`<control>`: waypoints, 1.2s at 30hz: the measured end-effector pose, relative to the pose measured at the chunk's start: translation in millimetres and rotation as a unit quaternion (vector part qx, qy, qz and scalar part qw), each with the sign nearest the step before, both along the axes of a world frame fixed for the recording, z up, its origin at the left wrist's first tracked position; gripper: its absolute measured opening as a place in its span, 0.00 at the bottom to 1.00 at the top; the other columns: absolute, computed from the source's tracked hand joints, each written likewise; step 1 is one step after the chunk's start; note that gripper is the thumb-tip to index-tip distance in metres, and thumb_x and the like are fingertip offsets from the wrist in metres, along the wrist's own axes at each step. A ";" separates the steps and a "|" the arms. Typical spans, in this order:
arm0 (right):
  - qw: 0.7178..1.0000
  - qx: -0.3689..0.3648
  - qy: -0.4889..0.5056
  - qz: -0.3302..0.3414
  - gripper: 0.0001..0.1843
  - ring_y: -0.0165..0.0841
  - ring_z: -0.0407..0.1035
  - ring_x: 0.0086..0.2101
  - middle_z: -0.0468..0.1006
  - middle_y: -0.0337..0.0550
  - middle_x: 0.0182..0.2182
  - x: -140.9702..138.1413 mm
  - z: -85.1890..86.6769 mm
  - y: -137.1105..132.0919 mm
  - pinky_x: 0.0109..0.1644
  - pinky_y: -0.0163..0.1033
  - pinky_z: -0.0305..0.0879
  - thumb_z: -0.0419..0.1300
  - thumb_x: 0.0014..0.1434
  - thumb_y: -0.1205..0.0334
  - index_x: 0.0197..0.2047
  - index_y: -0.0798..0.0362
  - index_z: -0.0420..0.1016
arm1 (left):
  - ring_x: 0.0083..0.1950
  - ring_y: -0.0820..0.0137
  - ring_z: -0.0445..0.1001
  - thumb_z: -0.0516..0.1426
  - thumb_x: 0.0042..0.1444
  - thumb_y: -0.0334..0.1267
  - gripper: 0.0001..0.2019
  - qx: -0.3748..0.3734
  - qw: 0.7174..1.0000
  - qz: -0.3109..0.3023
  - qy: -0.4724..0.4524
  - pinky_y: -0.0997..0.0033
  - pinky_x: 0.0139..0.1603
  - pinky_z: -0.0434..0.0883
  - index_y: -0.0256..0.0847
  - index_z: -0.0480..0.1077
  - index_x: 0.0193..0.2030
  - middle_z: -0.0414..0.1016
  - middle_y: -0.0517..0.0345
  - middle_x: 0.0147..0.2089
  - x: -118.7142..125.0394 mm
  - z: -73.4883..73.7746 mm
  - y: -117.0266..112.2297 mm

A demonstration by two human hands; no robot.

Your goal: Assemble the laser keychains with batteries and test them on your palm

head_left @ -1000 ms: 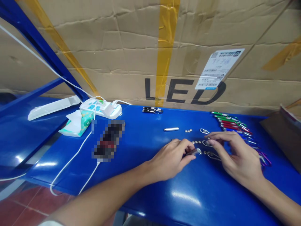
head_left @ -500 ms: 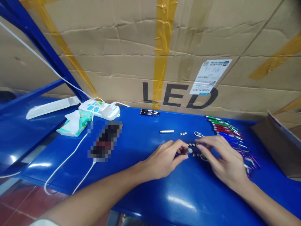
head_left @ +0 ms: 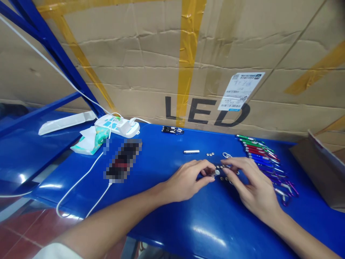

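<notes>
My left hand (head_left: 192, 180) is closed around a small silver metal tube (head_left: 217, 172), whose round end shows at the fingertips; most of it is hidden by the fingers. Close on its right, my right hand (head_left: 250, 185) has thumb and forefinger brought together in a pinch; whatever is between them is too small to make out. Several button cells (head_left: 222, 178) lie on the table under and between the hands. Beyond them are more small cells (head_left: 210, 154), a silver tube (head_left: 191, 151) lying flat, and a silver ring clip (head_left: 226, 155) partly behind the right hand.
Rows of coloured pen-like torches with clips (head_left: 260, 151) lie at right, beside an open cardboard box (head_left: 318, 172). Black ones (head_left: 172, 130) lie at the back. On the left are a blurred-out phone (head_left: 122, 160), tissues (head_left: 90, 140) and a power strip (head_left: 118, 126). A large carton (head_left: 151, 64) stands behind.
My right hand has moved slightly left and its fingertips have come nearer the tube. My left hand keeps its hold on it. The whole view has shifted a little.
</notes>
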State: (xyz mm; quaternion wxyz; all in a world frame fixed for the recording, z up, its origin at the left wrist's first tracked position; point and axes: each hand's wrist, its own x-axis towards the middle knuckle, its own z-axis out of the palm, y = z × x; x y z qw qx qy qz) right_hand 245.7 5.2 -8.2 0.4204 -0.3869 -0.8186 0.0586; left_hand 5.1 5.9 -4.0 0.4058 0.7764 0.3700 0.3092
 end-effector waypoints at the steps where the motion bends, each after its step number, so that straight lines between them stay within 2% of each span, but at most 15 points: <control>1: 1.000 -0.009 0.002 -0.004 0.11 0.40 0.77 0.40 0.83 0.46 0.45 0.1 -0.6 -0.4 0.45 0.47 0.73 0.63 0.73 0.66 0.56 0.46 0.77 | 0.50 0.67 0.79 0.61 0.72 0.40 0.08 0.001 1.000 0.000 -0.001 0.68 0.54 0.74 0.43 0.74 0.54 0.81 0.55 0.53 0.0 0.0 0.2; 7: 0.998 -0.046 0.025 -0.020 0.09 0.37 0.75 0.36 0.81 0.43 0.42 -2.1 -2.3 -3.0 0.42 0.43 0.73 0.64 0.73 0.63 0.54 0.47 0.75 | 0.48 0.68 0.79 0.62 0.71 0.40 0.09 -0.002 1.000 -0.001 -0.010 0.68 0.54 0.74 0.43 0.75 0.55 0.82 0.56 0.53 0.5 -1.2 1.0; 13: 0.998 -0.045 0.046 -0.019 0.10 0.35 0.74 0.35 0.80 0.42 0.42 -3.9 -0.6 -6.5 0.42 0.42 0.73 0.66 0.72 0.66 0.54 0.47 0.75 | 0.46 0.69 0.79 0.62 0.71 0.39 0.08 -0.005 1.000 -0.007 -0.011 0.69 0.53 0.74 0.42 0.75 0.53 0.82 0.56 0.51 1.5 -2.3 2.1; 18: 0.999 -0.025 0.036 0.025 0.12 0.37 0.75 0.37 0.82 0.43 0.43 -4.6 4.3 -10.6 0.42 0.42 0.73 0.66 0.71 0.68 0.55 0.47 0.76 | 0.44 0.70 0.78 0.64 0.69 0.39 0.08 -0.013 1.000 -0.004 -0.017 0.70 0.51 0.73 0.42 0.76 0.51 0.82 0.57 0.49 3.5 -3.3 2.9; 23: 0.995 -0.007 0.009 0.100 0.11 0.37 0.78 0.43 0.84 0.44 0.44 -4.6 7.3 -11.0 0.48 0.44 0.72 0.65 0.72 0.71 0.54 0.48 0.76 | 0.41 0.71 0.77 0.65 0.68 0.40 0.08 -0.032 0.999 0.010 -0.021 0.71 0.49 0.72 0.42 0.76 0.50 0.83 0.58 0.47 5.5 -4.2 3.4; 31: 0.993 0.012 -0.027 0.117 0.12 0.37 0.77 0.47 0.85 0.45 0.46 1.1 9.7 -13.2 0.50 0.44 0.73 0.64 0.72 0.73 0.54 0.49 0.78 | 0.40 0.72 0.76 0.66 0.67 0.39 0.07 -0.024 0.999 0.013 -0.021 0.73 0.47 0.71 0.42 0.76 0.49 0.83 0.59 0.48 6.2 -4.8 2.2; 36: 0.991 0.025 -0.051 0.119 0.09 0.37 0.75 0.45 0.84 0.48 0.47 2.0 15.3 -15.8 0.47 0.42 0.73 0.63 0.73 0.72 0.53 0.51 0.80 | 0.41 0.72 0.76 0.66 0.66 0.36 0.06 -0.016 0.999 0.013 -0.025 0.73 0.47 0.71 0.42 0.77 0.48 0.83 0.60 0.47 7.6 -5.5 2.4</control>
